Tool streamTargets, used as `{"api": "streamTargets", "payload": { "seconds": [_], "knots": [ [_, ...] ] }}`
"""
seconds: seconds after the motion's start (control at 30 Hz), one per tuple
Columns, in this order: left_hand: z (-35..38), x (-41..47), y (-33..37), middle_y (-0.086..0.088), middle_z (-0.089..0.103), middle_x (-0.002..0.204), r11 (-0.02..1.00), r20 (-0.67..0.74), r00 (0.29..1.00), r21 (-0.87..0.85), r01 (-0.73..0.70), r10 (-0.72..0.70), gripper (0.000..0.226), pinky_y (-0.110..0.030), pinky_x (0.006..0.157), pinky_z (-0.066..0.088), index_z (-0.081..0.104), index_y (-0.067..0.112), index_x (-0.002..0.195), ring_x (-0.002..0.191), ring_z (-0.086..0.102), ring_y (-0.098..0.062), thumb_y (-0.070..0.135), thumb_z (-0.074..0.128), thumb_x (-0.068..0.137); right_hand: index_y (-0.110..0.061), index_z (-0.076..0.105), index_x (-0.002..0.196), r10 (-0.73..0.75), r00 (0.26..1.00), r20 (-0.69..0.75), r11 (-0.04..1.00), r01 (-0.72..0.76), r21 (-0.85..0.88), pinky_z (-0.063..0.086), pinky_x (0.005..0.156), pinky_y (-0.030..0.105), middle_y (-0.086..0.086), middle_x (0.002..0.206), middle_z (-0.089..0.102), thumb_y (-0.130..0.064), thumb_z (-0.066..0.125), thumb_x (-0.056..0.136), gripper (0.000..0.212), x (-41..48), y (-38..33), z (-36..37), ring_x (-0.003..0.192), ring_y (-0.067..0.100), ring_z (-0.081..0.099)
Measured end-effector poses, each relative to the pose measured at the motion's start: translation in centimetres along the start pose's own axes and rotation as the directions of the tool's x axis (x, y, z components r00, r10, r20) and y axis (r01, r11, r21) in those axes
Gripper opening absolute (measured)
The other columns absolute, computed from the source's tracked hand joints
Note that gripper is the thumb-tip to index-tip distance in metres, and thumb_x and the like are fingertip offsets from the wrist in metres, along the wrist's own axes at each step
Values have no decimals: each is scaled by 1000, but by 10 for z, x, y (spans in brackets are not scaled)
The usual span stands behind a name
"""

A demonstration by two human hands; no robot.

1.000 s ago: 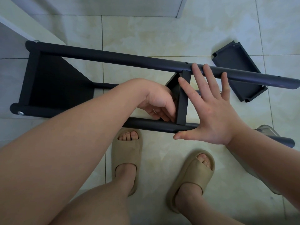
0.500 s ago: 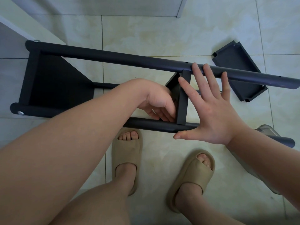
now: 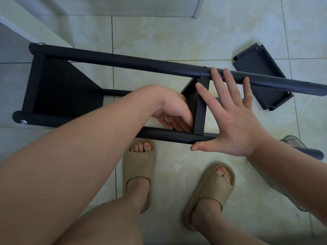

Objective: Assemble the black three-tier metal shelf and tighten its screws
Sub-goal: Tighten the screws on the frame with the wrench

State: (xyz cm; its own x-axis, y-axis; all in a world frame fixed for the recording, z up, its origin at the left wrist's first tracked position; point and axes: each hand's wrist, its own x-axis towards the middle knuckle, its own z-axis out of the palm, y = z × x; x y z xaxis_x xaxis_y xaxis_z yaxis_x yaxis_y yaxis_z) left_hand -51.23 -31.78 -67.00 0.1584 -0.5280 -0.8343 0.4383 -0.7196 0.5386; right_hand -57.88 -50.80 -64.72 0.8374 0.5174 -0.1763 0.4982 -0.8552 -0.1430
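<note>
– Beneath the spread fingers (image 3: pixel 219 82) of the right hand (image 3: pixel 235 124), what's being braced?
– Middle tier (image 3: pixel 200 112) of the black shelf (image 3: pixel 123 61), smooth matte tubes lying on glossy tile (image 3: pixel 177 38). Left hand (image 3: pixel 173 110) curls at its joint with the near pole (image 3: pixel 168 136); whether it pinches anything, can't tell.
– Next?
– Likely seating a screw squarely there, then fitting the loose tray (image 3: pixel 260 75) beyond the fingertips.
</note>
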Motion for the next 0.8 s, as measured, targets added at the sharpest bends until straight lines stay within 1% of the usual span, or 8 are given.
{"api": "streamTargets", "payload": {
  "seconds": [0.1,0.23,0.37,0.5,0.57,0.7,0.8],
  "knots": [
    [0,0,2,3,78,90,1000,-5,1000,1,9,-9,12,-39,103,48,72,19,100,92,73,-11,16,71,88,-21,13,163,-1,1000,-1,1000,1,-1,-5,119,68,14,170,-2,-103,35,65,130,0,0,0,156,38,-6],
    [1,-1,3,0,78,98,1000,0,1000,-16,3,-3,23,-42,107,45,72,14,111,100,72,-14,13,71,88,-21,13,163,2,1000,-2,1000,-2,1,-5,119,68,14,170,-2,-103,35,65,130,0,0,0,156,38,-7],
    [1,-1,2,-3,76,101,999,8,1000,-21,-24,24,26,-45,109,44,70,10,113,95,72,-14,7,69,88,-21,12,163,1,1000,-3,1000,-1,0,-6,119,67,14,170,-2,-103,35,65,130,0,0,0,156,38,-7],
    [1,-1,1,-9,74,113,998,14,999,-43,-52,52,35,-46,109,44,66,5,122,100,73,-16,3,68,87,-21,13,163,1,1000,-4,1000,-1,1,-6,119,67,14,170,-2,-103,35,64,131,0,0,1,156,37,-7],
    [-1,-2,0,-6,75,113,997,26,998,-50,-54,55,35,-47,108,45,67,8,122,102,72,-16,4,69,87,-21,13,163,0,1000,-5,1000,0,0,-6,119,67,14,170,-2,-103,36,64,130,0,0,0,156,38,-7],
    [-3,-4,-2,5,77,106,1000,46,999,3,-21,21,24,-47,107,43,72,21,113,101,72,-10,20,70,89,-21,13,163,0,1000,-5,1000,0,-2,-5,119,68,14,170,-2,-102,38,64,131,0,0,0,156,38,-7],
    [-1,-4,-1,6,77,101,1000,39,999,5,-8,8,19,-46,106,44,72,22,107,98,73,-10,20,70,89,-21,12,163,0,1000,-1,1000,0,-5,-5,119,68,14,170,-2,-102,37,64,131,0,0,0,156,38,-7]
  ]
}}
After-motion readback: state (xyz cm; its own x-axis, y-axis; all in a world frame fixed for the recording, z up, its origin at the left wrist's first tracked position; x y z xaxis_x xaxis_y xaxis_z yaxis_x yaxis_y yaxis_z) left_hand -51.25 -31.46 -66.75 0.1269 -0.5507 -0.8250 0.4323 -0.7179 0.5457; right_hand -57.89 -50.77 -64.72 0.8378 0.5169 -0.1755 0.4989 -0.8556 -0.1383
